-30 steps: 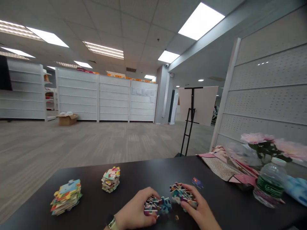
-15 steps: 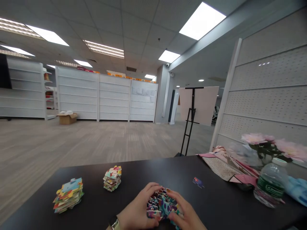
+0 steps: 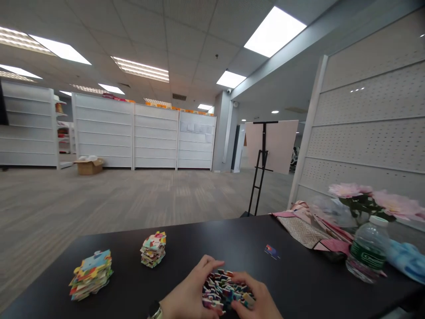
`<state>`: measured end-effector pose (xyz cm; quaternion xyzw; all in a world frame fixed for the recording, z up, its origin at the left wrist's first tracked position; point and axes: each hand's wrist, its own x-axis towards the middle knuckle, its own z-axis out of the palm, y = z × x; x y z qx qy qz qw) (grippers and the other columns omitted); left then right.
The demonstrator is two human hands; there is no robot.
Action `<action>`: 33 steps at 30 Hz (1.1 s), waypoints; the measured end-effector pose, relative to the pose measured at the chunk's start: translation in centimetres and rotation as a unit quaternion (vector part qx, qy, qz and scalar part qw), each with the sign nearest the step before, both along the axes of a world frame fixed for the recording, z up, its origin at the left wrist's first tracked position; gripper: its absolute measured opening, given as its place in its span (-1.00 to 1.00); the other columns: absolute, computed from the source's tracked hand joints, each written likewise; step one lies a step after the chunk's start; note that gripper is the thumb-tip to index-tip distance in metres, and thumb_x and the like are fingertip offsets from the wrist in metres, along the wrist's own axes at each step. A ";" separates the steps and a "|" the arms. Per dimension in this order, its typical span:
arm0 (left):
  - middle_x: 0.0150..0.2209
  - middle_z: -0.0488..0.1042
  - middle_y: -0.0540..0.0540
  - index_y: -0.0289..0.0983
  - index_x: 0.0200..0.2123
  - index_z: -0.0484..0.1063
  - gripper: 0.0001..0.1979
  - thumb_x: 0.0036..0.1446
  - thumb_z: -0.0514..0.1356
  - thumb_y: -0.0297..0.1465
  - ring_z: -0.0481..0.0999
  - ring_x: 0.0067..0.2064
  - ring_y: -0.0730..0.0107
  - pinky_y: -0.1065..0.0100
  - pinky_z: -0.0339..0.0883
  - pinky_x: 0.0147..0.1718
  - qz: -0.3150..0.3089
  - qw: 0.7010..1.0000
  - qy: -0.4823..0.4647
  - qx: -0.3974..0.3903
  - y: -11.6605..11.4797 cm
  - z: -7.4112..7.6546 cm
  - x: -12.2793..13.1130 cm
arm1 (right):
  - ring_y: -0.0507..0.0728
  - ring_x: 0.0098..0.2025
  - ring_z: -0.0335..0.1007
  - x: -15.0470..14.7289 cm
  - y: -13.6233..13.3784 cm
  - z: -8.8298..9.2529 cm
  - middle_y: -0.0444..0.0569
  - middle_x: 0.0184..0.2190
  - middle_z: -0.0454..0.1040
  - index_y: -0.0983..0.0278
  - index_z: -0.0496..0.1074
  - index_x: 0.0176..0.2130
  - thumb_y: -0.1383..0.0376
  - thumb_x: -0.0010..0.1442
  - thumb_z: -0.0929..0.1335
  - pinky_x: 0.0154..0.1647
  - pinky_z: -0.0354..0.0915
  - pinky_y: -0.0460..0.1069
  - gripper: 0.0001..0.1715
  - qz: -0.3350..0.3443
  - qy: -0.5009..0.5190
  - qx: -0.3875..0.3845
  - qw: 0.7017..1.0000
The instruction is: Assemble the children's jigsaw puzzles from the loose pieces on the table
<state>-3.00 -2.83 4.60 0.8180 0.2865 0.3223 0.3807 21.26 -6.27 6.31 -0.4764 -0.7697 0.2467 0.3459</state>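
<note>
At the near table edge: jigsaw heap [image 3: 226,290] cupped between both hands

Heap is held on the black table [image 3: 299,283], directly before the wearer. Left hand [image 3: 187,299], wearing a wristwatch [image 3: 155,311], and right hand [image 3: 255,297] are curved around it from either side; fingers [image 3: 212,262] are curled and pressed inward, no single pinch being distinguishable. Uneven pressure is judged liable to squeeze edge pieces out and over the near table edge. Left of the hands, two puzzle-piece stacks [image 3: 153,250] [image 3: 90,274] are judged topple-prone if knocked. To the right lie a loose puzzle piece [image 3: 272,251], water bottle [image 3: 367,250] and patterned fabric [image 3: 307,230]. Farther off stands an easel [image 3: 260,168].
</note>
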 end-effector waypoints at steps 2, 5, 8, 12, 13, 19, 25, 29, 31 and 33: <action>0.38 0.04 -0.28 -0.16 0.33 0.20 0.05 -0.28 0.50 -0.38 0.20 0.32 -0.16 0.00 0.07 0.30 0.008 1.000 0.026 0.003 -0.1 0.3 -0.1 | 0.31 0.04 0.55 0.5 -0.1 0.1 0.05 -0.02 0.64 0.20 0.54 -0.13 0.29 -0.01 0.43 0.11 0.39 0.07 -0.63 0.025 0.020 -0.003 0.999; 0.39 0.14 -0.24 -0.14 0.34 0.21 0.01 -0.22 0.50 -0.34 0.19 0.34 -0.19 -0.04 0.03 0.32 -0.001 0.999 0.048 0.006 -0.4 0.6 0.1 | 0.29 0.07 0.54 0.9 0.0 0.3 0.05 0.01 0.62 0.20 0.52 -0.16 0.32 0.00 0.42 0.13 0.38 0.07 -0.67 0.062 0.032 -0.027 0.997; 0.26 0.38 -0.14 -0.10 0.32 0.27 -0.08 -0.15 0.47 -0.33 0.37 0.23 -0.08 0.08 0.17 0.27 -0.001 0.999 0.044 -0.002 -0.8 0.9 0.2 | 0.34 0.24 0.40 1.2 0.4 -0.3 0.11 0.23 0.46 0.19 0.54 -0.03 0.30 0.03 0.46 0.28 0.26 0.16 -0.55 0.047 -0.012 -0.019 0.999; 0.27 0.36 -0.14 -0.12 0.29 0.29 -0.10 -0.19 0.45 -0.41 0.35 0.24 -0.06 0.11 0.16 0.28 0.055 0.996 0.071 -0.017 -0.9 1.3 -0.1 | 0.31 0.19 0.46 1.5 0.8 -1.9 0.14 0.23 0.45 0.13 0.55 0.07 0.20 0.19 0.41 0.24 0.33 0.15 -0.56 0.031 -0.027 0.062 0.997; 0.25 0.38 -0.13 -0.12 0.27 0.30 -0.13 -0.18 0.43 -0.44 0.36 0.22 -0.04 0.12 0.19 0.26 0.063 0.995 0.073 -0.016 -0.9 1.4 -0.2 | 0.28 0.13 0.52 1.5 0.8 -2.1 0.13 0.19 0.49 0.12 0.57 0.03 0.20 0.21 0.40 0.18 0.39 0.11 -0.62 0.033 -0.023 0.075 0.996; 0.01 0.50 -0.02 -0.14 0.07 0.41 -0.32 -0.22 0.40 -0.51 0.48 -0.01 0.15 0.28 0.36 0.04 0.064 0.996 0.061 -0.003 -1.0 2.1 -0.4 | 0.20 -0.15 0.60 1.8 -0.6 -0.7 -0.02 -0.21 0.65 0.17 0.55 -0.35 0.25 0.12 0.43 -0.07 0.45 -0.03 -0.94 0.009 0.019 0.060 0.998; 0.12 0.43 -0.06 -0.11 0.16 0.34 -0.21 -0.21 0.43 -0.46 0.43 0.09 0.08 0.22 0.29 0.14 0.068 0.994 0.085 -0.014 -0.6 1.5 -0.8 | 0.24 -0.12 0.59 5.5 -0.1 -0.2 0.02 -0.21 0.65 0.20 0.56 -0.19 0.04 0.13 0.43 -0.04 0.45 0.03 -0.66 -0.061 0.077 0.007 0.995; 0.30 0.24 -0.16 -0.05 0.33 0.16 0.04 -0.25 0.46 -0.49 0.28 0.25 -0.06 0.06 0.08 0.30 0.055 0.993 0.090 -0.042 -0.3 0.5 -0.6 | 0.29 -0.04 0.56 5.6 1.5 -0.7 0.06 -0.11 0.63 0.20 0.51 0.07 0.00 0.10 0.43 0.05 0.43 0.10 -0.40 -0.161 0.114 0.031 0.980; 0.22 0.31 -0.17 -0.09 0.27 0.23 -0.07 -0.21 0.47 -0.44 0.33 0.20 -0.02 0.06 0.13 0.26 0.030 0.997 0.062 -0.036 -0.3 0.0 0.1 | 0.30 0.01 0.53 3.7 1.8 -0.6 0.07 -0.09 0.62 0.20 0.56 -0.02 0.02 0.14 0.41 0.10 0.39 0.12 -0.52 -0.125 0.097 0.036 0.987; 0.18 0.29 -0.20 -0.14 0.19 0.30 -0.18 -0.17 0.49 -0.32 0.32 0.20 -0.04 0.04 0.16 0.24 0.017 0.999 0.034 -0.007 -0.2 -0.5 0.8 | 0.27 0.01 0.51 1.1 1.8 -0.2 0.04 -0.08 0.60 0.19 0.56 -0.05 0.03 0.23 0.37 0.11 0.37 0.10 -0.60 -0.031 0.085 0.015 0.996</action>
